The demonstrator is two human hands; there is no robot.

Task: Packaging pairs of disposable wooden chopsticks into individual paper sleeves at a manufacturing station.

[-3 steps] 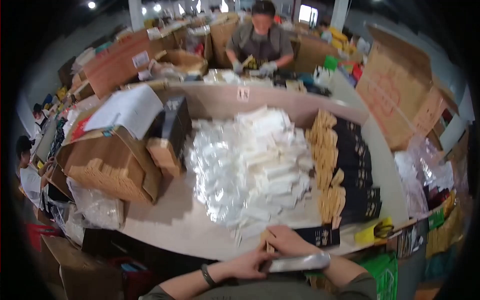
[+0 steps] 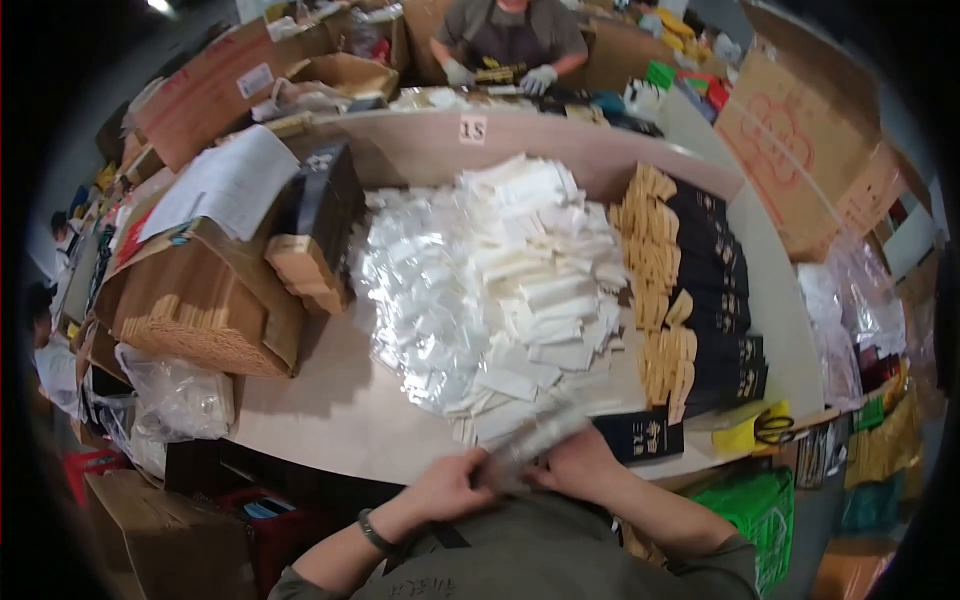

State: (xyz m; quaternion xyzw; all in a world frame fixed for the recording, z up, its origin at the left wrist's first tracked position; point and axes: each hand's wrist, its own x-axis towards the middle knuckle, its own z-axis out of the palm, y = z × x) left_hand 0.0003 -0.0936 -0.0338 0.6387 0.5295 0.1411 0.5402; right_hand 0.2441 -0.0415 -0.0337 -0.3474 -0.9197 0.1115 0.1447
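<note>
From the head view, we see the left hand (image 2: 455, 485) pinching the near end of a shiny clear packet (image 2: 540, 435), which lies slantwise in front of our body, over the table's near edge. The right hand (image 2: 575, 465) is just beside it with fingers curled inward; blur hides whether they grip the packet too, so we cannot tell. We judge that the packet could slip off the edge if the left pinch loosened, since its film looks slick. Swung too far forward, it could also stir the loose white packets (image 2: 550, 290) or, to the right, nudge the black sleeve (image 2: 645, 437). The pale tabletop (image 2: 330, 420) also bears glossy clear-wrapped packets (image 2: 420, 300), a row of black sleeves with tan ends (image 2: 655, 290), dark-handled scissors (image 2: 772, 430) at the right, and an open carton of tan strips (image 2: 200, 310) at the left. Beyond the raised back board (image 2: 560, 143), we see a gloved co-worker (image 2: 515, 40) among cartons, and a large box (image 2: 800, 140) stands open at the right.
</note>
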